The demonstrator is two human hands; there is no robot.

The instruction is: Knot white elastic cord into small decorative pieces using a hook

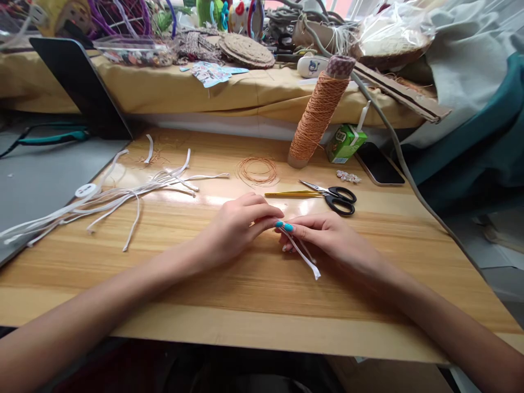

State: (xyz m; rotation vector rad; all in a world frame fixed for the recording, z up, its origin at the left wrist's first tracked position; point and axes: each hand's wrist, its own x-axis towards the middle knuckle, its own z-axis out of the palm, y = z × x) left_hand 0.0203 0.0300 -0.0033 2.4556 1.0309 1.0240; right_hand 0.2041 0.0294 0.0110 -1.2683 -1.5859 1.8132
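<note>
Being pinched by the left hand (241, 221) and right hand (327, 233), fingertips together, a narrow white cord (316, 272) is held over the pale wooden surface (245, 295); fine finger-work seems in hand, a steady pinch probably being needed next. Beyond, black-handled metal scissors (327, 192) are laid.

Hands (234, 222) together; right pinches white cord (302, 254), left perhaps too.

We look out from the top of someone's head, facing forward and down at the wooden table (229, 311). The arms (123, 300) start at our bottom corners, and the left hand (233, 224) and right hand (331, 234) meet near the middle. We sit close, but we see back to the yellow cloth (164, 95).
</note>
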